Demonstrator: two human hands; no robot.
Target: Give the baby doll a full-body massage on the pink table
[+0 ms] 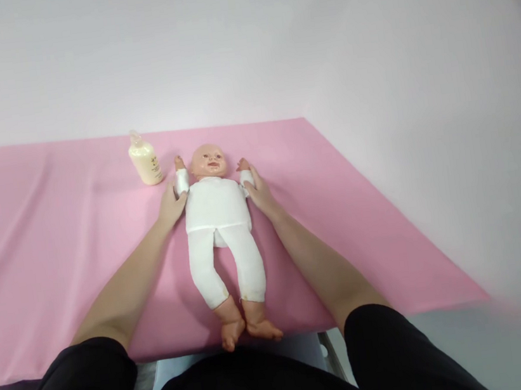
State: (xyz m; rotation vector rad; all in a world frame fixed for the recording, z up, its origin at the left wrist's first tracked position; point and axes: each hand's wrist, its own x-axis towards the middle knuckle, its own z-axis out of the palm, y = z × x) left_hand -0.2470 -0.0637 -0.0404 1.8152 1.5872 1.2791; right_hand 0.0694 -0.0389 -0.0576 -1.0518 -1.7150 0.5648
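Note:
A baby doll (215,204) with a white cloth body lies on its back, head away from me and feet at the table's near edge. Both its arms are bent up beside the head. My left hand (172,203) is wrapped round the doll's arm on the left, thumb on the near side. Round the doll's other arm, on the right, my right hand (260,190) is closed in the same way. Some of my fingers are hidden behind the doll's arms.
A pump bottle (146,164) of pale yellow liquid stands left of the doll's head, beyond my left hand. Pink cloth (56,247) with a few creases covers the table. White walls rise along the back and right edges.

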